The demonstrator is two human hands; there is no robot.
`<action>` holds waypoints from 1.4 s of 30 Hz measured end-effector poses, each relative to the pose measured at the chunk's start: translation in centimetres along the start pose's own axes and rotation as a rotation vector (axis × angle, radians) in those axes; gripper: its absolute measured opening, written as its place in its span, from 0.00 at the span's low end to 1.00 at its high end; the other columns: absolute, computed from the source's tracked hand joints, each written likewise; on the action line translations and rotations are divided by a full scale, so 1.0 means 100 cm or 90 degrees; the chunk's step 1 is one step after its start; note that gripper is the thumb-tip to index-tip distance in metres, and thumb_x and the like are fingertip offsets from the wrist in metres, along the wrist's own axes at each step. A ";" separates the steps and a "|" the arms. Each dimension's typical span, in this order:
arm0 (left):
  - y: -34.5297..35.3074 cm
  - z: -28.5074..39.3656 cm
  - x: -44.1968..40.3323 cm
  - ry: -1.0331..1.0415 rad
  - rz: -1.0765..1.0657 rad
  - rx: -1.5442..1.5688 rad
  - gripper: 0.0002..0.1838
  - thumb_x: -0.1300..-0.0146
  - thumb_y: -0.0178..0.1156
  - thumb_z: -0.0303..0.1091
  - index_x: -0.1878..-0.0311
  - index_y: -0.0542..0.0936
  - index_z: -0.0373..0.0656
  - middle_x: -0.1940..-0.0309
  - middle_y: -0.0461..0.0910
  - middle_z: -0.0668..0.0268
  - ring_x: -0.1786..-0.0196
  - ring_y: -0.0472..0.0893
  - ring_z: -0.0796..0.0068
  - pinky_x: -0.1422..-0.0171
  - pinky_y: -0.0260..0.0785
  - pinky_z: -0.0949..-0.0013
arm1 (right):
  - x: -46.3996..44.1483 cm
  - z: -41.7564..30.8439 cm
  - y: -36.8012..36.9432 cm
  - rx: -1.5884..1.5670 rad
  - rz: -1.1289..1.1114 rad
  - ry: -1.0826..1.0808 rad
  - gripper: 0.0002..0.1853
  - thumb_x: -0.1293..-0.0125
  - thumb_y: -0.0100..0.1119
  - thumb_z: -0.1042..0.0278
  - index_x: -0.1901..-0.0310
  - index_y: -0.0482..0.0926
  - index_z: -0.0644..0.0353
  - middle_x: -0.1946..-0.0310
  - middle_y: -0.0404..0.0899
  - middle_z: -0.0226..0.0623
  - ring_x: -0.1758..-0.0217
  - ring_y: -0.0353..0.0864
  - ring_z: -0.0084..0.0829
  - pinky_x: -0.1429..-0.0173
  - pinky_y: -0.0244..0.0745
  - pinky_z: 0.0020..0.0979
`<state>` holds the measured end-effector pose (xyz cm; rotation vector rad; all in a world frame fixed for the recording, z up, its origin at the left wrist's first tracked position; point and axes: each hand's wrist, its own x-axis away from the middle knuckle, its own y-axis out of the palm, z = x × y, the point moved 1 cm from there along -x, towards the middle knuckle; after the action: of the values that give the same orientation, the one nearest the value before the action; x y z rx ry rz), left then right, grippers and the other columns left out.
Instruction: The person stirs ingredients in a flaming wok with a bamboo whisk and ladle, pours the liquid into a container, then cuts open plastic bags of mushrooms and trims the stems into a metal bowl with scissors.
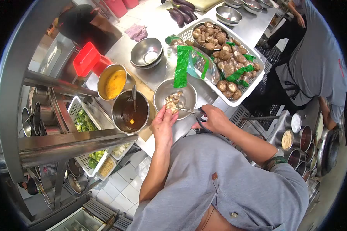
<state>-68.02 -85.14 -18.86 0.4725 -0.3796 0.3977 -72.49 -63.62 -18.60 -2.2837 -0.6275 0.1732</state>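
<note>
My left hand (pixel 164 126) pinches a mushroom (pixel 172 107), its pale underside turned up, over the near side of a steel bowl (pixel 157 96). Scissors (pixel 197 112) are in my right hand (pixel 216 120), fingers through the handles, and their blades reach left to the mushroom. Several cut mushroom pieces (pixel 175 96) lie in the bowl. Beyond it, a white basket (pixel 235 103) holds many brown mushrooms (pixel 229 87), some in plastic bags with green tape (pixel 181 66). A steel bowl of mushrooms (pixel 210 36) stands in the basket's far end.
Left of the bowl stand a pot of dark liquid (pixel 123 109) with a spoon and a pot of yellow liquid (pixel 115 84). Stacked steel bowls (pixel 146 52) and eggplants (pixel 182 14) sit farther back. A steel rail (pixel 73 146) crosses at left. A co-worker (pixel 312 57) stands at right.
</note>
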 end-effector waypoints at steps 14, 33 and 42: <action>-0.004 0.005 -0.003 -0.075 -0.090 -0.093 0.22 0.24 0.58 0.34 0.33 0.72 0.30 0.51 0.84 0.58 0.53 0.86 0.68 0.47 0.80 0.70 | -0.013 0.010 -0.002 0.053 0.039 -0.102 0.35 0.53 0.78 0.37 0.72 0.74 0.65 0.73 0.77 0.47 0.67 0.80 0.52 0.62 0.74 0.45; -0.014 0.009 -0.013 -0.121 -0.135 -0.207 0.23 0.25 0.58 0.33 0.32 0.71 0.31 0.49 0.83 0.59 0.53 0.85 0.72 0.48 0.79 0.71 | -0.007 0.010 -0.008 -0.034 -0.135 0.105 0.38 0.49 0.72 0.27 0.71 0.82 0.65 0.77 0.80 0.48 0.70 0.82 0.48 0.63 0.75 0.45; 0.095 0.063 -0.017 0.080 -0.217 -0.252 0.23 0.26 0.59 0.31 0.32 0.73 0.33 0.48 0.82 0.60 0.53 0.84 0.75 0.49 0.79 0.74 | 0.022 0.027 -0.058 -0.221 -0.248 0.175 0.36 0.46 0.72 0.30 0.65 0.85 0.64 0.75 0.81 0.38 0.68 0.80 0.31 0.62 0.74 0.36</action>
<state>-75.38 -81.02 -11.02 0.1182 -0.2417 0.0157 -73.63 -57.35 -16.37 -2.3932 -0.9974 -0.4617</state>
